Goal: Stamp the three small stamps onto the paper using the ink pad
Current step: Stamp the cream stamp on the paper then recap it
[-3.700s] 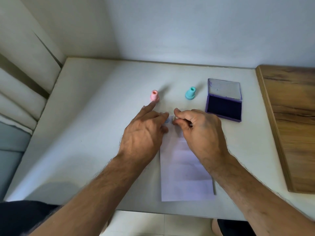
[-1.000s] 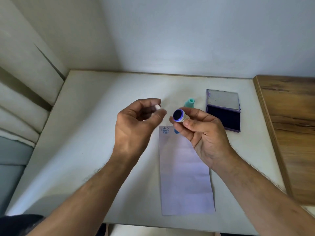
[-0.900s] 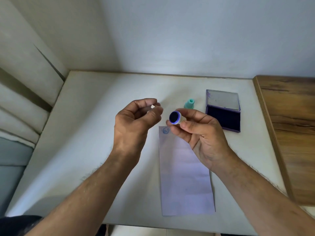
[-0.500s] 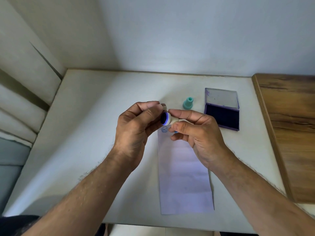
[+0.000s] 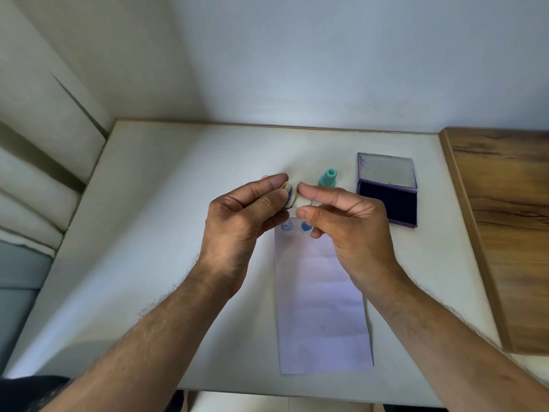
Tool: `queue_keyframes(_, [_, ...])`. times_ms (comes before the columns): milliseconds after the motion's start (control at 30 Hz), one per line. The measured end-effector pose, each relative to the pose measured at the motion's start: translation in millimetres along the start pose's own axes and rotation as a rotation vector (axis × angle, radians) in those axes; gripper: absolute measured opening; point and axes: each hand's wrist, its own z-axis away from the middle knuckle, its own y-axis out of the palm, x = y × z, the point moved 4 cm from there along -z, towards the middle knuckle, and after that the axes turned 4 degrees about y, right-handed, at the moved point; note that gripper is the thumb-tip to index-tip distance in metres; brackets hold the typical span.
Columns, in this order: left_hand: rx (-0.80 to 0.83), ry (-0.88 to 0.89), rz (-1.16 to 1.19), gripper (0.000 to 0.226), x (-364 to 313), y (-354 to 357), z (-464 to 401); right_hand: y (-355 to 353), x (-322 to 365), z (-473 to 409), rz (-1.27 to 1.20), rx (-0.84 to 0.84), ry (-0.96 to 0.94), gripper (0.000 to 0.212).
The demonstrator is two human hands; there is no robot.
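Above the top of the paper [image 5: 322, 292], my right hand [image 5: 350, 230] pinches a small white stamp [image 5: 300, 201] between thumb and fingers. My left hand [image 5: 237, 224] pinches a small cap [image 5: 285, 186] with a coloured top and holds it against the stamp's dark inked face. Two blue prints sit at the paper's top edge: a round one [image 5: 286, 226] and a heart [image 5: 305, 226]. A teal stamp [image 5: 327, 178] stands upright behind my hands. Only a sliver of a pink stamp [image 5: 264, 176] shows past my left fingers. The purple ink pad [image 5: 386, 200] lies open to the right.
The white table [image 5: 154, 221] meets a wall at the back and cushioned panels on the left. A raised wooden surface [image 5: 505, 233] borders the table on the right. The ink pad's clear lid [image 5: 386, 171] lies folded back behind it.
My hands have come together. The stamp's inked face was turned toward me, and now the cap in my left hand covers it.
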Motion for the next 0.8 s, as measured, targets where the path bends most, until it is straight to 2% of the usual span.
queue_keyframes(233, [0.02,-0.061,-0.026,0.028,5,-1,0,0,15,11,0.471,-0.1,-0.481,0.027])
queue_keyframes(367, [0.065,-0.105,-0.009,0.025,6,-1,0,0,18,15,0.625,-0.144,-0.656,0.02])
queue_keyframes(467, [0.081,-0.122,0.016,0.032,3,-1,0,0,18,14,0.655,-0.142,-0.688,0.019])
queue_keyframes(633, [0.103,-0.247,0.059,0.031,2,-2,1,1,18,14,0.703,-0.097,-0.712,0.023])
queue_keyframes(800, [0.122,-0.373,0.104,0.028,5,2,6,-1,19,12,0.63,-0.109,-0.637,0.025])
